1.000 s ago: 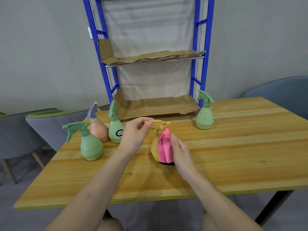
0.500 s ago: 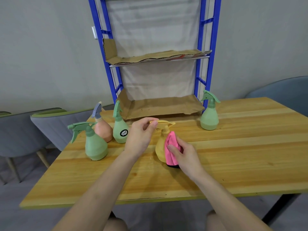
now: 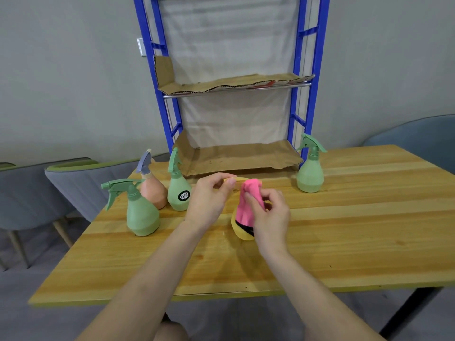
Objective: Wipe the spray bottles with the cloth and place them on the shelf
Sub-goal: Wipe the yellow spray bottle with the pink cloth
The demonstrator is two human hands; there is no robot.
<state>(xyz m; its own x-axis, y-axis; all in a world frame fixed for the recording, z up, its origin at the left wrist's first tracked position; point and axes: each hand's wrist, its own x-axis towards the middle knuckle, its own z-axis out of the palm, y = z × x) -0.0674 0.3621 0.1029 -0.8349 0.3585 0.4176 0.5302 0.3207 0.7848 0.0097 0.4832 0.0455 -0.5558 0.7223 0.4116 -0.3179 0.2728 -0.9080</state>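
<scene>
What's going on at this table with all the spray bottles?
A person at the wooden table is wiping the yellow spray bottle: the left hand pinches its trigger top while the right hand rubs the pink cloth over its neck. Three green bottles and an orange bottle stand on the table, not yet shelved. The cardboard-lined shelves of the blue rack hold no bottles.

1. Soft, bright light is falling evenly from above.
2. Faint, soft-edged shadows are lying on the table (image 3: 357, 242).
3. Wide-angle distortion is bending the edges; fine detail is looking slightly soft.
</scene>
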